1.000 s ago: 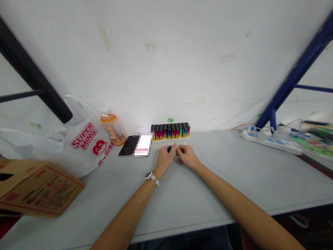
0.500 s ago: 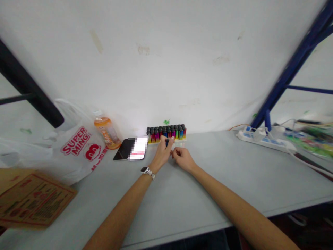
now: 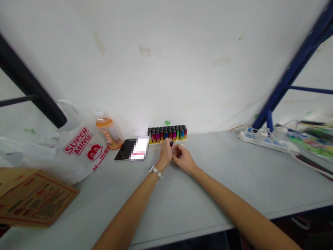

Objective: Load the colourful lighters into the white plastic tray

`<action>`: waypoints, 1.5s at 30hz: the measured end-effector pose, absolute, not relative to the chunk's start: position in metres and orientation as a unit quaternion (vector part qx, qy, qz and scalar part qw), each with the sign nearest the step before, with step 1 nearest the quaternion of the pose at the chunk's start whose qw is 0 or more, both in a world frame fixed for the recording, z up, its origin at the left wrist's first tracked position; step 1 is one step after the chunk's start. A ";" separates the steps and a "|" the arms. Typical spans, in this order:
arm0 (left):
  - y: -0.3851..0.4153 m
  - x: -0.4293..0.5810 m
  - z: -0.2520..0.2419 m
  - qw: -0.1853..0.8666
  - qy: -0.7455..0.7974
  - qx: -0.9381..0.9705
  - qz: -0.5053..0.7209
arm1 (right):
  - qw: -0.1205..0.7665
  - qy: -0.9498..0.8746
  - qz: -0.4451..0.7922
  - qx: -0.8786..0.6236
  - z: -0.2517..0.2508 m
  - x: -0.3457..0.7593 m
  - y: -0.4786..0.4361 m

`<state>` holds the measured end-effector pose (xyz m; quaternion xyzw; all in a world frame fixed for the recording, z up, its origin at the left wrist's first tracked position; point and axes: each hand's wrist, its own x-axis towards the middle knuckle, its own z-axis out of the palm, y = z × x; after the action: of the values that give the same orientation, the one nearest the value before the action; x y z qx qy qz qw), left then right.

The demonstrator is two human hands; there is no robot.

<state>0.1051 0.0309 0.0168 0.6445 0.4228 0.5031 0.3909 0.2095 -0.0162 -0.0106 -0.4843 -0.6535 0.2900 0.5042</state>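
My left hand [image 3: 166, 151], with a silver watch [image 3: 156, 171] at its wrist, is closed around a lighter [image 3: 171, 143]; only its dark end shows above the fingers. Beside it, my right hand [image 3: 184, 159] has its fingers curled together against the left fingertips. What the right fingers pinch, if anything, is too small and hidden to make out. Just behind both hands stands a pale tray [image 3: 154, 142] packed with upright lighters [image 3: 181, 133], which have black tops and bodies in several bright colours.
Left of the tray lie a dark phone [image 3: 126, 149], an orange drink bottle [image 3: 108, 132], a white plastic bag [image 3: 75, 166] and a cardboard box [image 3: 36, 198]. A white power strip [image 3: 267, 141] with cables sits at the right. A wall rises behind the grey table [image 3: 223, 180].
My left hand has turned and shifted slightly right, so less of the lighter shows. My right hand has come up against the left, fingertips meeting.
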 end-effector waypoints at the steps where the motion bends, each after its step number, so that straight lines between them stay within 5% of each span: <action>1: 0.031 0.107 0.015 0.402 0.403 0.640 0.516 | 0.503 -0.655 0.284 -0.486 -0.010 0.209 -0.016; 6: 0.032 0.109 0.018 0.480 0.364 0.616 0.508 | 0.505 -0.647 0.280 -0.498 -0.012 0.210 -0.012; 12: 0.035 0.083 0.029 0.344 0.365 0.719 0.481 | 0.520 -0.635 0.281 -0.498 -0.014 0.214 -0.007; 19: 0.057 0.069 0.067 0.331 0.310 0.802 0.388 | 0.501 -0.614 0.272 -0.546 -0.015 0.228 0.000; 30: 0.106 0.115 0.077 0.107 0.292 0.901 0.302 | 0.428 -0.640 0.285 -0.571 -0.018 0.242 0.005; 45: 0.133 0.127 0.079 0.063 0.187 0.966 0.169 | 0.416 -0.655 0.269 -0.570 -0.015 0.242 0.003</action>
<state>0.1275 0.1325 0.0787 0.9657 0.1869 0.1690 0.0628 0.2422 0.0026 -0.0154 -0.5701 -0.6551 0.2694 0.4161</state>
